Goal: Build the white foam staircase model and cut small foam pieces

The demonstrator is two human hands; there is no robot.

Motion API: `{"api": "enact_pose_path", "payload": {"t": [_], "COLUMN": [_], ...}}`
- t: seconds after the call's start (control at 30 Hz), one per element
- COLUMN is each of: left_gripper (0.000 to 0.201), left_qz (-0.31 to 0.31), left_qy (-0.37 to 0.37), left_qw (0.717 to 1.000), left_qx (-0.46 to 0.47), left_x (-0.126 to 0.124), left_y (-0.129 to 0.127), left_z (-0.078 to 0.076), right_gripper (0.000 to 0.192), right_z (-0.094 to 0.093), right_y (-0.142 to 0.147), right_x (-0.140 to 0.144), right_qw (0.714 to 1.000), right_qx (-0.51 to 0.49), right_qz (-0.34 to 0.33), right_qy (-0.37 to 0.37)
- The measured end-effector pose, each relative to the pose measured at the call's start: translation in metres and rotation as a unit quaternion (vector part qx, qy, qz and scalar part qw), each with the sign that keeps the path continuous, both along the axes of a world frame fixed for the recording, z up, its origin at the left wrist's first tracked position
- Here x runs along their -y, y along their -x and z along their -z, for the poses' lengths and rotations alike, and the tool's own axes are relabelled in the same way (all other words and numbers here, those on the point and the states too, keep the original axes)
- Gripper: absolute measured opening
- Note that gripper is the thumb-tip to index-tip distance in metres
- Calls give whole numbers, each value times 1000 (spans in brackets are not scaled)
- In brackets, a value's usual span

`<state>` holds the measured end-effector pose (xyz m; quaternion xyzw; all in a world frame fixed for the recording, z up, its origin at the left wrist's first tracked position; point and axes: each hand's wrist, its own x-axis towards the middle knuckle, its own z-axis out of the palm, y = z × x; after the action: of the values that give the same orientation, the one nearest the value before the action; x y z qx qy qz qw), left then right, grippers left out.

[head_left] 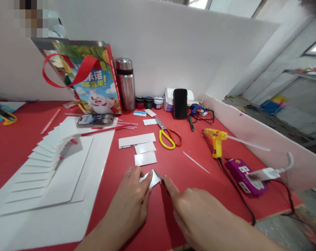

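Observation:
My left hand (133, 197) presses down on a small white foam piece (153, 178) on the red table (189, 174), fingers curled over its left side. My right hand (193, 205) grips a thin dark craft knife (164, 184), its blade tip touching the right edge of that piece. Just beyond lie three cut white rectangles (144, 158), stacked in a row toward the back. Yellow and red scissors (168, 136) lie further back.
A big white foam sheet with fanned strips (50, 174) fills the left. A yellow glue gun (217, 141) and a purple power strip (243, 176) lie right, cords trailing. A phone (95, 119), printed bag (92, 80), steel flask (125, 83) and paint pots stand at the back.

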<state>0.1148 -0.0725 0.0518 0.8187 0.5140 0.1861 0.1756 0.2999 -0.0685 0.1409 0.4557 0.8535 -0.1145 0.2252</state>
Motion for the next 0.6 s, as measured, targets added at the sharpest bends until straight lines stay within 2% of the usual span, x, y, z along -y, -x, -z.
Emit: {"api": "enact_pose_path", "payload": {"t": [0.2,0.3,0.47,0.6], "left_gripper": [34,35,33,33], "left_qz": [-1,-1,0,-3], "left_qy": [-1,1,0,-3], "left_qw": [1000,1000,1000,1000], "left_qx": [-3,-4,-5,-7], "left_x": [0,0,0,-1], "left_y": [0,-1,0,-1], "left_z": [0,0,-1,-1], "right_gripper": [66,65,79,75], "right_z": [5,9,15,19], "right_y": [-4,-7,-12,-15], "right_x": [7,15,24,28], "right_qw": [1000,999,997,998], "right_qx": [-5,-21,-59,-42], "right_qz": [-14,-15,3,1], "right_qy": [-4,-33,-45,-42]}}
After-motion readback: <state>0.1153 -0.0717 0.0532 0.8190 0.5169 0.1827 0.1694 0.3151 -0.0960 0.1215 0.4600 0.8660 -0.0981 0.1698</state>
